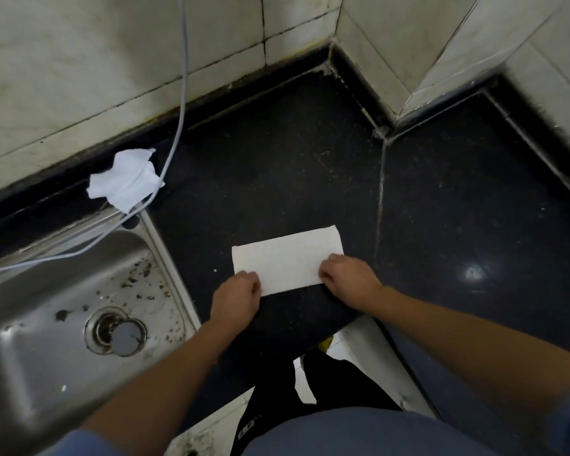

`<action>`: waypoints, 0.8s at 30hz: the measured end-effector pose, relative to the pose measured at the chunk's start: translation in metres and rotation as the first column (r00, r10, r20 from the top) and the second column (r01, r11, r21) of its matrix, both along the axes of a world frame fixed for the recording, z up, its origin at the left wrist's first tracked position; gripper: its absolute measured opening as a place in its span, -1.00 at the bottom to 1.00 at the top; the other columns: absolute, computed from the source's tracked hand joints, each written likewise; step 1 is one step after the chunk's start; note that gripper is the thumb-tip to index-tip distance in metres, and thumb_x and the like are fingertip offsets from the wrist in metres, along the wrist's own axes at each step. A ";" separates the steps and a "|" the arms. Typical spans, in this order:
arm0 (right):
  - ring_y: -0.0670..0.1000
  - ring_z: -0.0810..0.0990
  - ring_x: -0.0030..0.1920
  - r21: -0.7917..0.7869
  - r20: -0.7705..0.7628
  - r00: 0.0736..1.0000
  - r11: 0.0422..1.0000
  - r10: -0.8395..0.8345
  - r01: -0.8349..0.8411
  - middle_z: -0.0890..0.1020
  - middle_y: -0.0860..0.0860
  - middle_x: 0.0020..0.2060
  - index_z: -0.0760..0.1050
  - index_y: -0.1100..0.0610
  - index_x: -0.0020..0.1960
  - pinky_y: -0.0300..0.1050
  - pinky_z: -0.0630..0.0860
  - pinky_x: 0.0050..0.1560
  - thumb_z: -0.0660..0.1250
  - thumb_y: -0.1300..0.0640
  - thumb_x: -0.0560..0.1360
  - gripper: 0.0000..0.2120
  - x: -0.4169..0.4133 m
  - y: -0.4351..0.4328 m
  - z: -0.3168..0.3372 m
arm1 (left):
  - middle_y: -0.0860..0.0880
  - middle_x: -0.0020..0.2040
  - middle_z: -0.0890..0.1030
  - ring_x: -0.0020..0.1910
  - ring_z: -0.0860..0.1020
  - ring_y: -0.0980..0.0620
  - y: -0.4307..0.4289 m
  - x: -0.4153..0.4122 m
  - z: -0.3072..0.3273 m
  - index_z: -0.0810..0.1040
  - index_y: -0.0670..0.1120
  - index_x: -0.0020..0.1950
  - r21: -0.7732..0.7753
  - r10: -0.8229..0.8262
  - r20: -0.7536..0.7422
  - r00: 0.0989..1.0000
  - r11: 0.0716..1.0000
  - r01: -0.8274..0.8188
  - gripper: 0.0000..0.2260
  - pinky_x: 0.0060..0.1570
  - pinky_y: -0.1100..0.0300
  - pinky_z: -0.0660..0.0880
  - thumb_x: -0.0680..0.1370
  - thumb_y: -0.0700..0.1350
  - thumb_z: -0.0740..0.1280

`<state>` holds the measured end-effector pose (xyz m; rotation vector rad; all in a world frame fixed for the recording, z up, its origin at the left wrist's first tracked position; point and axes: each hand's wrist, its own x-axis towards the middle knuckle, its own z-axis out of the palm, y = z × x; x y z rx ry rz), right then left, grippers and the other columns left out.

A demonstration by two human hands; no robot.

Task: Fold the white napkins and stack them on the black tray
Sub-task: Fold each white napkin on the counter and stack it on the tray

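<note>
**A:** Where is the napkin?

**B:** The napkin [287, 263] lies flat on the dark tabletop [277, 153], a long rectangle close to the front edge and just right of the sink [30, 340].

**A:** And the hands?

**B:** They are apart, one at each near corner. The left hand [236, 299] has its fingers curled onto the near left corner and the right hand [349, 278] onto the near right. Both look to be pinching that edge.

**A:** How will it handle?

**B:** I judge it to be light, limp paper. It would sag if lifted by one corner, tear if tugged, and slide easily on that glossy top. The best hold is two corners of one edge. Carry them over to the far edge, then flatten the crease with straight fingers.

**A:** What can't you make out?

**B:** The thumbs and fingertips are hidden under the knuckles, so I cannot tell whether the edge is lifted. I cannot tell how many layers the napkin has either. I can pick out no tray; everything beneath is black. A crumpled napkin [125, 181] lies well apart by the wall, and a cable [181, 103] crosses over it.
</note>
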<state>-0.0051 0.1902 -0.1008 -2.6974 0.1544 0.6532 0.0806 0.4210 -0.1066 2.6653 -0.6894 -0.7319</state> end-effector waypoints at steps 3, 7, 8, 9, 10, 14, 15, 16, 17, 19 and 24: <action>0.10 0.57 0.00 0.015 0.009 0.988 0.988 -0.157 0.157 0.59 0.08 0.02 0.58 0.13 0.06 0.01 0.50 0.05 0.21 0.11 0.58 -0.80 -0.020 -0.016 -0.002 | -0.12 -0.12 0.56 -0.18 0.55 -0.13 0.016 -0.010 -0.005 0.56 -0.16 -0.10 -0.028 0.126 0.005 0.992 0.992 -0.125 -0.90 -0.20 0.05 0.48 0.55 -0.16 0.29; 0.07 0.58 -0.03 -0.017 -0.022 0.976 0.977 -0.215 0.214 0.62 0.06 0.01 0.60 0.10 0.04 -0.03 0.51 0.02 0.22 0.12 0.57 -0.81 -0.023 -0.025 0.005 | -0.07 -0.10 0.54 -0.17 0.55 -0.09 0.028 -0.011 -0.005 0.59 -0.13 -0.07 -0.004 0.061 0.093 0.994 0.998 -0.060 -0.90 -0.25 0.07 0.50 0.55 -0.13 0.31; 0.07 0.59 -0.05 -0.018 -0.007 0.968 0.968 -0.251 0.251 0.62 0.06 -0.01 0.60 0.11 0.02 -0.04 0.52 -0.01 0.23 0.11 0.56 -0.82 -0.019 -0.026 0.007 | -0.07 -0.10 0.54 -0.16 0.55 -0.09 0.029 -0.008 -0.005 0.60 -0.13 -0.09 -0.010 0.014 0.129 0.992 1.000 -0.013 -0.93 -0.28 0.07 0.51 0.52 -0.15 0.35; 0.07 0.59 -0.07 -0.015 0.018 0.953 0.953 -0.302 0.303 0.62 0.07 -0.03 0.59 0.12 0.01 -0.04 0.51 -0.06 0.25 0.09 0.55 -0.83 -0.014 -0.026 0.010 | -0.07 -0.09 0.55 -0.14 0.55 -0.09 0.030 -0.005 -0.005 0.61 -0.14 -0.10 -0.015 -0.041 0.172 0.984 0.999 0.044 -0.95 -0.31 0.08 0.53 0.47 -0.18 0.40; 0.08 0.58 -0.08 -0.008 0.052 0.933 0.934 -0.355 0.356 0.61 0.07 -0.05 0.57 0.13 0.01 -0.06 0.49 -0.10 0.27 0.07 0.55 -0.83 -0.007 -0.026 0.011 | -0.08 -0.05 0.56 -0.09 0.55 -0.10 0.030 -0.001 -0.004 0.62 -0.14 -0.07 -0.012 -0.097 0.225 0.970 0.995 0.102 -0.89 -0.29 0.09 0.54 0.42 -0.21 0.45; 0.12 0.58 -0.03 -0.052 0.028 0.878 0.877 -0.478 0.478 0.59 0.08 -0.01 0.44 0.15 0.12 -0.11 0.39 -0.17 0.32 0.03 0.52 -0.74 0.020 -0.015 0.013 | -0.08 0.45 0.34 0.37 0.32 -0.13 0.023 0.018 0.005 0.45 -0.05 0.37 0.172 -0.306 0.193 0.932 0.946 0.275 -0.58 0.25 -0.03 0.37 0.52 -0.05 0.35; 0.14 0.59 -0.01 -0.066 -0.005 0.861 0.860 -0.508 0.507 0.59 0.10 0.01 0.43 0.17 0.14 -0.11 0.41 -0.17 0.33 0.06 0.50 -0.73 0.025 -0.012 0.012 | -0.04 0.51 0.24 0.44 0.23 -0.10 0.022 0.023 0.005 0.37 -0.02 0.43 0.213 -0.318 0.165 0.933 0.936 0.282 -0.54 0.33 -0.02 0.28 0.54 0.00 0.31; 0.15 0.59 0.00 -0.057 -0.038 0.829 0.829 -0.558 0.556 0.59 0.11 0.02 0.43 0.18 0.14 -0.10 0.43 -0.17 0.35 0.09 0.48 -0.71 0.030 -0.010 0.010 | -0.02 0.53 0.17 0.46 0.17 -0.08 0.022 0.026 0.006 0.32 0.00 0.46 0.247 -0.321 0.142 0.936 0.927 0.281 -0.52 0.38 -0.01 0.23 0.56 0.03 0.28; 0.16 0.60 0.00 -0.035 -0.080 0.781 0.785 -0.619 0.618 0.59 0.12 0.02 0.45 0.19 0.14 -0.10 0.44 -0.17 0.38 0.10 0.45 -0.69 0.034 -0.009 0.010 | 0.00 0.55 0.14 0.48 0.14 -0.07 0.022 0.028 0.006 0.30 0.02 0.47 0.269 -0.323 0.125 0.938 0.921 0.281 -0.52 0.40 0.00 0.20 0.56 0.05 0.27; 0.14 0.61 -0.02 0.037 -0.173 0.677 0.682 -0.716 0.731 0.61 0.11 -0.02 0.51 0.21 0.09 -0.12 0.46 -0.19 0.43 0.07 0.40 -0.67 0.039 -0.011 0.010 | 0.01 0.55 0.12 0.48 0.13 -0.06 0.022 0.028 0.007 0.28 0.02 0.48 0.275 -0.326 0.113 0.939 0.918 0.285 -0.51 0.40 0.01 0.18 0.57 0.06 0.26; 0.13 0.62 -0.11 0.305 -0.448 0.383 0.265 -0.808 0.915 0.63 0.16 -0.09 0.53 0.28 -0.05 -0.04 0.59 -0.24 0.41 0.28 0.36 -0.82 0.039 -0.015 0.028 | 0.00 0.55 0.12 0.47 0.14 -0.06 0.023 0.027 0.006 0.30 0.01 0.47 0.247 -0.308 0.099 0.946 0.929 0.277 -0.52 0.41 0.00 0.18 0.56 0.04 0.27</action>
